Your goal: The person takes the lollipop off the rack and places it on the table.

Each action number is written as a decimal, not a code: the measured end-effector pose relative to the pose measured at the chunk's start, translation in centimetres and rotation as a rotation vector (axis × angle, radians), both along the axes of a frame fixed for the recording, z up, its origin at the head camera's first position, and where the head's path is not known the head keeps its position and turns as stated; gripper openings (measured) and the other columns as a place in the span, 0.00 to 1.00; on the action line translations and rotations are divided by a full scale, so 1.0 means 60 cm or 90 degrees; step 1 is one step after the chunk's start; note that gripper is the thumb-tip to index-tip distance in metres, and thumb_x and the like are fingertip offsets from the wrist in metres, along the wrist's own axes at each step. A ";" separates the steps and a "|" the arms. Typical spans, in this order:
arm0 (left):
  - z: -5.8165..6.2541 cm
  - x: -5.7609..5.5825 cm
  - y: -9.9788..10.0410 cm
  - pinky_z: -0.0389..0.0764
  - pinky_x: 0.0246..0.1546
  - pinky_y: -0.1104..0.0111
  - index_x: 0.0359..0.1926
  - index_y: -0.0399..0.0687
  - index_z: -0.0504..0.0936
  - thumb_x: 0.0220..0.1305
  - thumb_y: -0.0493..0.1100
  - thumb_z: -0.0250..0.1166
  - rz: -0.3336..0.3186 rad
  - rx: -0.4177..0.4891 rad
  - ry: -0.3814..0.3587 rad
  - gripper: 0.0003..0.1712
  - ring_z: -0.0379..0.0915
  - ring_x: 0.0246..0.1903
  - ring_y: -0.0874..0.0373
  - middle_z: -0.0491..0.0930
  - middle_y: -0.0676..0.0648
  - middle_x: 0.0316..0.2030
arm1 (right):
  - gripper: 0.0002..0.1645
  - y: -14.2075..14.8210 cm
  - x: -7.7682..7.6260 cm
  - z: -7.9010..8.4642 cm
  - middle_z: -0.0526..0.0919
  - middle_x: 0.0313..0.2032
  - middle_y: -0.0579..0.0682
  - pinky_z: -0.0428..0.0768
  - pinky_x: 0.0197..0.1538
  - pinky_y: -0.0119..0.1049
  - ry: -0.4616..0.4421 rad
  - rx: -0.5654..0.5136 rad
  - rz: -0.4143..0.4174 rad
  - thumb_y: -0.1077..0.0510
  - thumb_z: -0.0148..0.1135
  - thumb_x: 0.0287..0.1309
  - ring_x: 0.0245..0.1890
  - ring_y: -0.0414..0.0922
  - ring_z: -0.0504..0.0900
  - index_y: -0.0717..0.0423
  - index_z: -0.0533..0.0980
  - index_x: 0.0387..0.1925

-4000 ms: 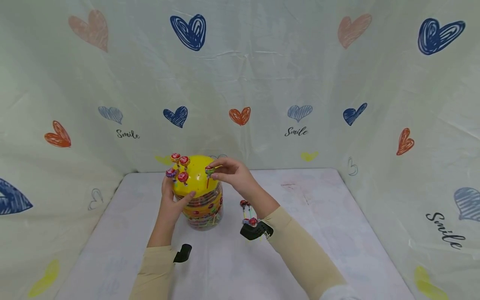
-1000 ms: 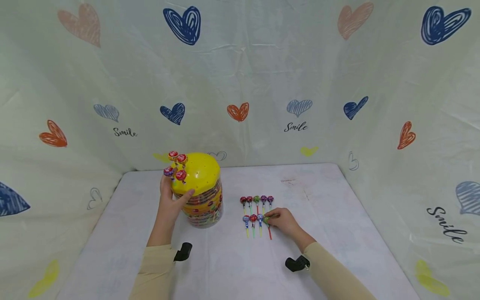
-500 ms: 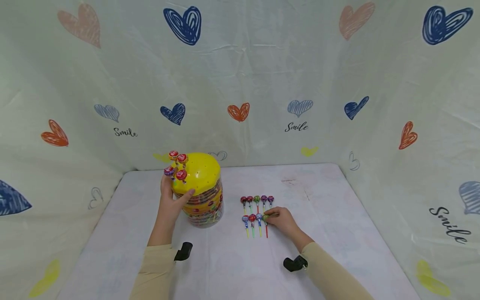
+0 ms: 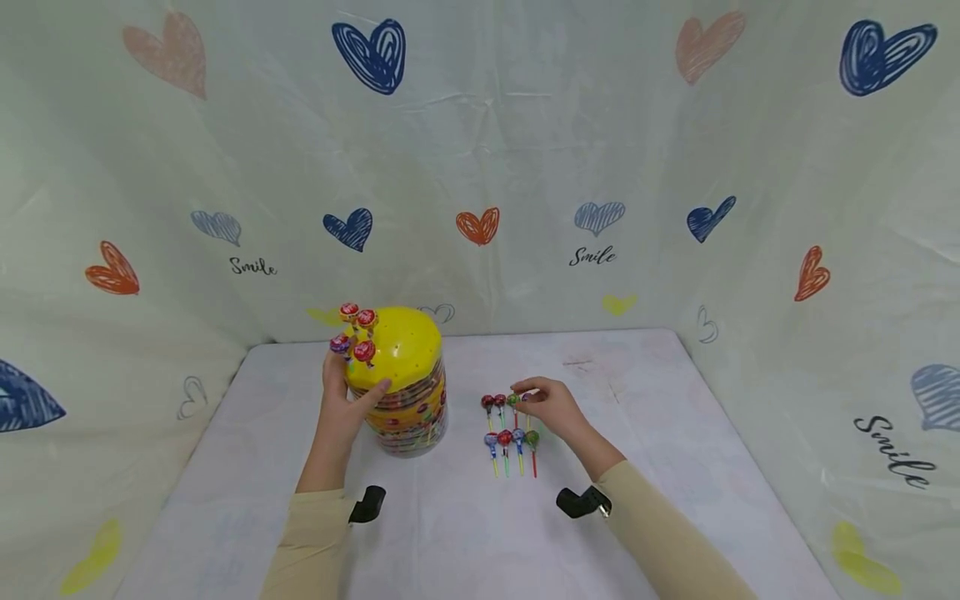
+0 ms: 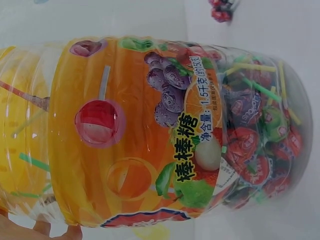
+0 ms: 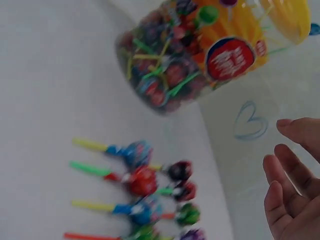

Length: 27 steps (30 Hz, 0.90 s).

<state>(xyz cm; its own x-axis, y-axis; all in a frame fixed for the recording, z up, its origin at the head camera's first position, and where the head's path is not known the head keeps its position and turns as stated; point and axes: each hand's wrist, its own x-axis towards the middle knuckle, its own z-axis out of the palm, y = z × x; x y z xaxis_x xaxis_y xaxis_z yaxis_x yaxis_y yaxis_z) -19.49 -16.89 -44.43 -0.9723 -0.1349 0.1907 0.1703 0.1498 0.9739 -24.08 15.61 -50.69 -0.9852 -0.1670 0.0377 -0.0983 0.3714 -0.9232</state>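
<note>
Here, the far row of lollipops [image 4: 500, 401] lies on the white table [image 4: 450, 533] to the right of the candy jar [image 4: 420, 412], with its heads toward the heart-print backdrop [image 4: 525, 167] and its sticks toward the person. A near row of four lollipops [image 4: 505, 438] lies parallel, also right of the jar. The right hand [image 4: 551, 406] is much the nearer, at the far row's end away from the jar, partly hiding a purple lollipop [image 6: 193, 234]; whether it touches that one, I cannot tell. The left hand [image 4: 347, 417] grips the jar's near left side, thumb up at the yellow lid [image 4: 408, 337], where four upright lollipops [image 4: 365, 351] stand on the side away from the loose rows.

The right wrist view shows what the head view leaves unclear: thumb and fingers apart, nothing visible between them. The left wrist view alone makes readable the fruit-printed label [image 5: 135, 125], and beside it shows wrapped lollipops [image 5: 265, 130] through the jar's clear wall.
</note>
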 end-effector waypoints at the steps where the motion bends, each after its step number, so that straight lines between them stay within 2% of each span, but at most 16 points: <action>1: 0.000 -0.001 0.000 0.31 0.70 0.43 0.77 0.64 0.44 0.63 0.44 0.68 -0.002 0.003 -0.002 0.52 0.29 0.74 0.53 0.37 0.52 0.74 | 0.15 -0.007 -0.003 0.016 0.83 0.46 0.58 0.80 0.34 0.37 0.012 -0.011 0.013 0.67 0.68 0.55 0.33 0.44 0.79 0.60 0.82 0.46; 3: -0.001 -0.001 -0.001 0.31 0.70 0.43 0.77 0.65 0.44 0.63 0.44 0.68 -0.003 0.001 -0.010 0.52 0.28 0.74 0.53 0.36 0.53 0.75 | 0.15 -0.023 -0.007 0.045 0.83 0.47 0.58 0.82 0.37 0.41 0.025 -0.029 0.038 0.65 0.68 0.57 0.36 0.45 0.80 0.56 0.83 0.47; 8: -0.002 -0.001 0.000 0.32 0.70 0.44 0.77 0.68 0.45 0.63 0.45 0.68 -0.007 -0.003 -0.018 0.51 0.28 0.74 0.55 0.37 0.55 0.74 | 0.16 -0.061 -0.019 0.099 0.82 0.48 0.57 0.82 0.45 0.47 0.046 -0.082 0.100 0.62 0.69 0.58 0.41 0.48 0.80 0.57 0.82 0.49; 15: 0.001 0.002 -0.001 0.34 0.70 0.42 0.77 0.67 0.45 0.63 0.46 0.68 0.002 -0.016 -0.008 0.51 0.30 0.74 0.52 0.38 0.53 0.74 | 0.18 -0.118 -0.023 0.160 0.81 0.51 0.60 0.81 0.50 0.39 0.060 -0.175 0.182 0.65 0.66 0.59 0.46 0.50 0.80 0.62 0.79 0.52; 20: 0.003 0.003 0.000 0.34 0.69 0.41 0.77 0.65 0.46 0.63 0.46 0.68 0.002 -0.018 -0.001 0.51 0.30 0.74 0.51 0.38 0.51 0.74 | 0.18 -0.151 -0.025 0.188 0.81 0.51 0.55 0.79 0.54 0.41 0.056 -0.242 0.243 0.67 0.64 0.61 0.50 0.51 0.80 0.64 0.78 0.53; 27: -0.001 -0.001 -0.001 0.34 0.69 0.42 0.78 0.61 0.44 0.64 0.44 0.68 0.001 -0.021 0.004 0.51 0.30 0.74 0.50 0.37 0.51 0.75 | 0.21 -0.191 -0.028 0.215 0.79 0.56 0.56 0.76 0.58 0.40 0.046 -0.283 0.322 0.68 0.62 0.62 0.55 0.49 0.79 0.64 0.75 0.57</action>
